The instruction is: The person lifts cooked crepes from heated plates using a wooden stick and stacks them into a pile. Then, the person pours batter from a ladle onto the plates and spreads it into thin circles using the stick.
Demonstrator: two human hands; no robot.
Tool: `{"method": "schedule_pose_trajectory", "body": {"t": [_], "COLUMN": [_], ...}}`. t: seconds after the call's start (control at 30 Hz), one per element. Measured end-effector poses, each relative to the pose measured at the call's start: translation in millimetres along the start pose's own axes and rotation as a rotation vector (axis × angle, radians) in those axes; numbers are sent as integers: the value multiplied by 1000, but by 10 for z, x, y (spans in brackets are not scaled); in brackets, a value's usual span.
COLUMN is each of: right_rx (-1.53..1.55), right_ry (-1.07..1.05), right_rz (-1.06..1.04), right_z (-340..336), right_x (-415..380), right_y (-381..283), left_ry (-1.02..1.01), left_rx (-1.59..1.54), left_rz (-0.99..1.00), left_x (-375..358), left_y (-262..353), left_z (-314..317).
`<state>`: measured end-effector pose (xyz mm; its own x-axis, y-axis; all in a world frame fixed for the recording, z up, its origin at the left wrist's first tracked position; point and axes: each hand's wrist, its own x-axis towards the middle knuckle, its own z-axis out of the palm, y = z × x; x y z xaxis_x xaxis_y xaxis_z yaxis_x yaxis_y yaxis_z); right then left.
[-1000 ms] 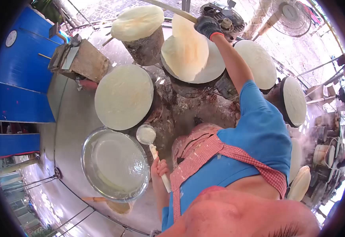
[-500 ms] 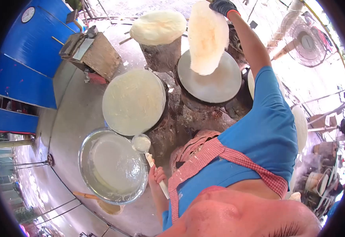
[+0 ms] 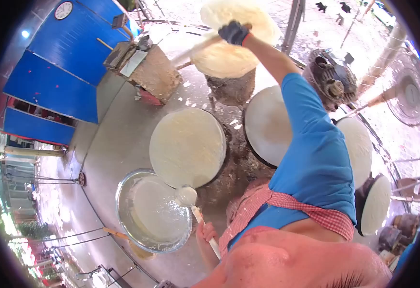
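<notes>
from my remote seat, centre of the view as the dial, i start leftmost. the metal basin (image 3: 118, 206) sits on the floor (image 3: 106, 158) at seven o'clock, white batter (image 3: 154, 209) inside. it is so close to the batter-coated griddle (image 3: 188, 146) just left of centre that i'd judge it put there to make the ladle's trip short and catch drips.

the ladle (image 3: 186, 196) is at seven too, its bowl between basin rim and griddle edge; i cannot tell whether it touches either. at six o'clock the left hand (image 3: 207, 233) has bare fingers curled round its white handle, clear of the wet end, probably for balance and clean skin.

up at twelve, two thin pale sheets overlap: the lower sheet (image 3: 224, 62) lies over a round stand (image 3: 231, 89), which seems to give it flat support, and the upper sheet (image 3: 263, 21) is beyond. the right hand (image 3: 235, 32), in a dark glove, has its fingers closed on a wooden stick (image 3: 198, 49) slanting toward eleven. the glove likely guards against heat, the stick's length against stretching close. whether the upper sheet hangs from it, i cannot tell.

farther right, a second griddle (image 3: 266, 127) at two o'clock shows a brownish, scorched-looking patch, partly behind the blue sleeve (image 3: 308, 129).
</notes>
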<state>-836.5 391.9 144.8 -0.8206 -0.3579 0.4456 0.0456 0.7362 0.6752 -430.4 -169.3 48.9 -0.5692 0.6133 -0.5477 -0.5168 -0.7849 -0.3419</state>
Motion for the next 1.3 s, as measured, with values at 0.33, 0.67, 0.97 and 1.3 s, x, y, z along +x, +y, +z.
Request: {"method": "schedule_pose_trajectory", "body": {"t": [0.33,0.67,0.97,1.3], "right_rx": [390,1148,1308,957], "right_ry": [-237,-524,-737,-457], "right_rz": [102,354,-220,-834], "right_z": [1147,8,-1695,-3770], "right_x": [-615,-700,-396,-507], "right_y": [-1500,-1729,-3087,-5225], "left_ry": [177,196,-368,746], "left_rx": [-178,114,74,394], "left_rz": [331,380,548,245], "left_x": [-189,-207,-666,-300], "left_y": [-760,-148,670,3508], "left_z": [500,-179,-511,-2220]}}
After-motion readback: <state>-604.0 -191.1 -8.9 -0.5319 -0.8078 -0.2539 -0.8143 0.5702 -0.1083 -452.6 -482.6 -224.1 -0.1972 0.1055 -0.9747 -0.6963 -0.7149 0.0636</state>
